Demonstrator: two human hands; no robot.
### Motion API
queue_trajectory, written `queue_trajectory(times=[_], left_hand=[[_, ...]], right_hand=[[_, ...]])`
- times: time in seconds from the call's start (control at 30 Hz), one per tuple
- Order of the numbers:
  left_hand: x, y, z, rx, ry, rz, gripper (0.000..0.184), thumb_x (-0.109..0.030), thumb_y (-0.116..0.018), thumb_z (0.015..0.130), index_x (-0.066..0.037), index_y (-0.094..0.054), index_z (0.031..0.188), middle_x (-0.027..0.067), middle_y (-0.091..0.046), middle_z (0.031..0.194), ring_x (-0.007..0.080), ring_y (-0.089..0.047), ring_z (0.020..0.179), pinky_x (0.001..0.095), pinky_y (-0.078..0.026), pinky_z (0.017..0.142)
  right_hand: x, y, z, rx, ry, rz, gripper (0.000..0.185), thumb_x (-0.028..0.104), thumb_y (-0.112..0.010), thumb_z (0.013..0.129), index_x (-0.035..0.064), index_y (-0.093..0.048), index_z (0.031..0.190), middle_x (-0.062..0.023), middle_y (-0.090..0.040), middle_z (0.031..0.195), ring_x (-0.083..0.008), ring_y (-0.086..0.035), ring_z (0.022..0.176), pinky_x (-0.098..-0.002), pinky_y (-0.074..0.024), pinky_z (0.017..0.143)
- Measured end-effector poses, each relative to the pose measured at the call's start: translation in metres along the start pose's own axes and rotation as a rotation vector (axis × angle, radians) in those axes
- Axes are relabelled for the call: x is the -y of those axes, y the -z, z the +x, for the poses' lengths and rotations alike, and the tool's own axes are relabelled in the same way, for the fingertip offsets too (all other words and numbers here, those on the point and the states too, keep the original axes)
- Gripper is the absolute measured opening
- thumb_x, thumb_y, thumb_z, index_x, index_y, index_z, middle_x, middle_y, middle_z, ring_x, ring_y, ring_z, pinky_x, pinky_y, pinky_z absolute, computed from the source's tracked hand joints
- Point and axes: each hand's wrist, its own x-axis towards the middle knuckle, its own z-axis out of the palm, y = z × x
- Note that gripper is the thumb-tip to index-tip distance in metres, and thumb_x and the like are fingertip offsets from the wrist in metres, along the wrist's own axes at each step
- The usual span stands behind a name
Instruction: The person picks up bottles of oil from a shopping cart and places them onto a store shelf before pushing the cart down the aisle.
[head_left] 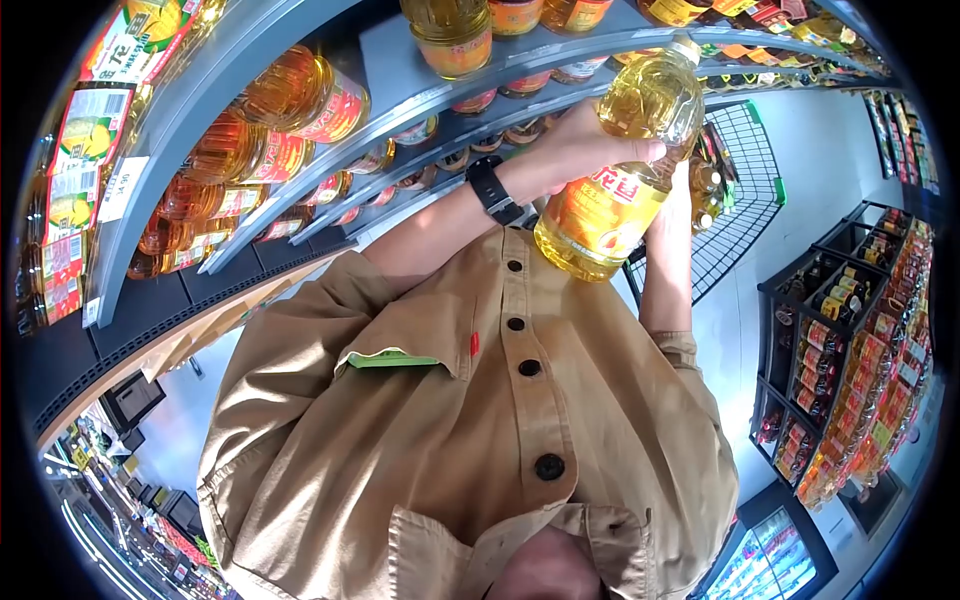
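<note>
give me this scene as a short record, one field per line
held item: clear plastic bottle with yellow liquid, orange label, tilted
left hand: around the bottle's upper part, black watch on wrist
right hand: against the bottle, partly hidden
shelving: grey metal shelves stocked with bottles
cart: black wire shopping cart with green trim, bottles inside
clothing: tan buttoned shirt

A lone camera rides on the person's head, looking down and forward.
From over here, it sits so near that the collar (427,553) crowds the bottom edge and the tan shirt (610,400) fills the middle, with the left hand (578,150) and right hand (674,205) beyond, near the top. The wide, rounded view bends the shelves (385,50) on the person's left and takes in a cart (735,225) ahead, toward the right; its corners fall to black.
</note>
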Motion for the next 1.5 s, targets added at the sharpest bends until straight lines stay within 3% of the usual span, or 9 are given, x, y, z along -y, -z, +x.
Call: queue_trajectory(times=[0.3,0.4,0.53,0.6,0.77,0.93,1.1,1.33,1.5], left_hand=[[-0.007,0.011,-0.01,0.09,-0.236,0.3,0.081,-0.016,-0.089,0.073,0.0,-0.045,0.139,0.0073,-0.061,0.129,0.0175,-0.057,0.12,0.0338,-0.045,0.105],[-0.014,0.005,-0.031,-0.148,-0.305,0.17,0.071,-0.009,-0.088,0.07,0.001,-0.051,0.131,0.0085,-0.066,0.118,0.0166,-0.061,0.112,0.0321,-0.047,0.101],[-0.016,0.033,-0.054,-0.183,-0.201,-0.012,0.071,-0.008,-0.086,0.074,0.0,-0.048,0.133,0.0087,-0.061,0.126,0.0161,-0.059,0.114,0.0323,-0.048,0.1],[-0.008,0.046,-0.066,-0.253,-0.285,-0.081,0.063,-0.021,-0.078,0.084,0.001,-0.047,0.134,0.0094,-0.063,0.124,0.0175,-0.062,0.111,0.0332,-0.051,0.096],[0.004,0.085,-0.098,-0.454,-0.23,-0.376,0.05,-0.019,-0.065,0.095,0.001,-0.047,0.137,0.0112,-0.061,0.126,0.0225,-0.062,0.112,0.0374,-0.051,0.099],[-0.011,0.106,-0.126,-0.472,-0.332,-0.284,0.044,-0.012,-0.059,0.098,0.001,-0.045,0.138,0.0127,-0.06,0.13,0.0233,-0.061,0.115,0.0385,-0.051,0.1],[-0.023,0.136,-0.13,-0.575,-0.336,-0.242,0.052,-0.008,-0.069,0.09,0.0,-0.047,0.136,0.0133,-0.061,0.127,0.0243,-0.063,0.112,0.039,-0.054,0.097],[-0.017,0.145,-0.138,-0.701,-0.343,0.455,0.083,-0.011,-0.091,0.064,0.001,-0.044,0.131,0.013,-0.062,0.12,0.0215,-0.064,0.108,0.0348,-0.053,0.093],[-0.061,0.085,-0.14,-0.738,-0.275,0.846,0.086,-0.022,-0.094,0.052,0.0,-0.055,0.125,0.0173,-0.066,0.116,0.0285,-0.067,0.104,0.0384,-0.051,0.095]], right_hand=[[-0.012,-0.005,0.02,-0.004,0.051,0.006,0.028,0.02,-0.062,0.094,-0.0001,-0.062,0.115,-0.0133,-0.068,0.1,-0.0233,-0.067,0.08,-0.0361,-0.0594,0.073],[-0.002,-0.048,0.018,0.028,0.002,-0.068,0.026,0.017,-0.059,0.096,-0.0005,-0.062,0.114,-0.0134,-0.068,0.099,-0.0224,-0.067,0.079,-0.0353,-0.0591,0.073],[-0.002,-0.091,0.01,0.121,0.084,-0.325,0.019,0.007,-0.054,0.096,-0.0022,-0.061,0.111,-0.0117,-0.067,0.097,-0.0182,-0.066,0.076,-0.0316,-0.0569,0.073],[-0.005,-0.118,-0.004,0.267,0.131,-0.51,0.019,0.006,-0.057,0.095,-0.0025,-0.061,0.111,-0.0097,-0.066,0.098,-0.0165,-0.065,0.079,-0.0287,-0.0548,0.075],[-0.043,-0.128,0.002,0.464,0.114,-0.637,0.041,0.024,-0.056,0.101,-0.0068,-0.055,0.129,-0.01,-0.065,0.117,-0.0144,-0.06,0.104,-0.0279,-0.0486,0.09],[-0.066,-0.145,-0.01,0.712,0.334,-0.928,0.088,0.038,-0.082,0.079,-0.0064,-0.041,0.143,-0.0202,-0.061,0.127,-0.0251,-0.058,0.118,-0.0355,-0.0464,0.099],[-0.086,-0.166,0.006,0.861,0.221,-1.057,0.092,0.031,-0.09,0.069,-0.0063,-0.043,0.138,-0.0176,-0.06,0.127,-0.0253,-0.057,0.117,-0.037,-0.0416,0.105],[-0.103,-0.163,0.007,0.894,0.253,-1.11,0.097,0.022,-0.092,0.062,-0.0059,-0.04,0.139,-0.0194,-0.059,0.13,-0.0281,-0.057,0.121,-0.0377,-0.0412,0.108],[-0.098,-0.138,-0.013,0.73,0.541,-1.329,0.093,0.024,-0.095,0.053,0.0027,-0.052,0.133,-0.0175,-0.063,0.124,-0.032,-0.062,0.115,-0.0423,-0.0457,0.103]])
